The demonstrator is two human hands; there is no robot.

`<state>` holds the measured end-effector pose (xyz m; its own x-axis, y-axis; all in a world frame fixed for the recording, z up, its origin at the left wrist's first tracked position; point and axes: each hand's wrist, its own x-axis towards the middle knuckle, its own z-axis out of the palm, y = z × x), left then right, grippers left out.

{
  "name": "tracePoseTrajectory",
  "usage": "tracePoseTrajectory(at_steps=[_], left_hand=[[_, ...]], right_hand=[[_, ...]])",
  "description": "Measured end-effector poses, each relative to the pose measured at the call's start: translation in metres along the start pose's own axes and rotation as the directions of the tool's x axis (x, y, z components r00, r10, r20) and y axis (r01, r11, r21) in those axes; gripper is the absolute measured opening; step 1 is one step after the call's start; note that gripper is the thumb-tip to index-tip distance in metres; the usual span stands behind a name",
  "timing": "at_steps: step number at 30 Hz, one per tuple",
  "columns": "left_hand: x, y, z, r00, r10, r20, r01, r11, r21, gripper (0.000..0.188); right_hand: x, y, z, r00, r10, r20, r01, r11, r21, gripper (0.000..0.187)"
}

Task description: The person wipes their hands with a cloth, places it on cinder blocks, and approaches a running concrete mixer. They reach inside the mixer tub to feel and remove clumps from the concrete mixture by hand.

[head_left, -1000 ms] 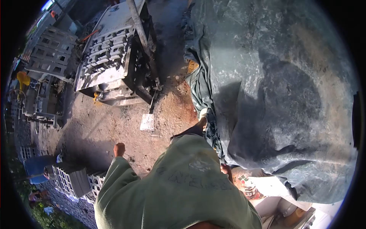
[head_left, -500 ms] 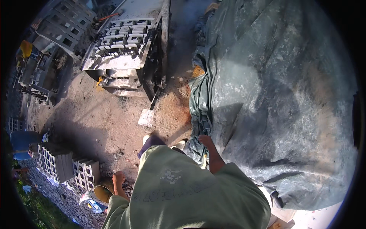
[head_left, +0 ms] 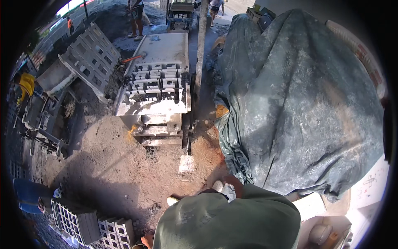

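Observation:
My right hand (head_left: 233, 180) hangs beside the folded lower edge of a large dark green tarpaulin (head_left: 298, 103), and I cannot tell if it touches it. My left hand (head_left: 147, 240) shows only in part at the bottom edge, next to hollow concrete blocks (head_left: 114, 233). The fingers of both hands are too small or hidden to make out, and nothing held is visible. Ahead stands a metal machine table (head_left: 159, 45) with a block mould grid (head_left: 157, 83) on it. A pale square pedal plate (head_left: 186, 163) sits low in front of it.
Left of the machine leans a perforated metal grid panel (head_left: 91, 58), with a metal frame (head_left: 45, 120) below it. A blue barrel (head_left: 31, 195) stands at the left. A post (head_left: 202, 45) rises by the machine. Other people (head_left: 136, 18) stand in the distance.
The view has tilted up and shifted, bringing in the far yard and other people. My hands appear lower in the picture, the left one now mostly cut off. My feet have shifted on the ground.

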<state>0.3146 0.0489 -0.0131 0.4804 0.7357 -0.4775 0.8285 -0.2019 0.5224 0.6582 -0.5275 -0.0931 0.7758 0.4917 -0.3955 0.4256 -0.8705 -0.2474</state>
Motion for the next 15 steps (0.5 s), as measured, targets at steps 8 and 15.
tracePoseTrajectory(at_steps=[8, 15], left_hand=[[0.055, -0.02, -0.036, 0.989, -0.028, -0.143, 0.063, 0.968, 0.244, 0.057], [0.103, -0.015, -0.04, 0.978, -0.072, -0.197, 0.109, 0.977, 0.184, 0.06]], right_hand=[[0.105, -0.081, -0.078, 0.86, 0.116, -0.497, 0.032, 0.96, 0.28, 0.02], [0.212, -0.171, -0.075, 0.89, -0.229, -0.395, 0.243, 0.97, -0.015, 0.026]])
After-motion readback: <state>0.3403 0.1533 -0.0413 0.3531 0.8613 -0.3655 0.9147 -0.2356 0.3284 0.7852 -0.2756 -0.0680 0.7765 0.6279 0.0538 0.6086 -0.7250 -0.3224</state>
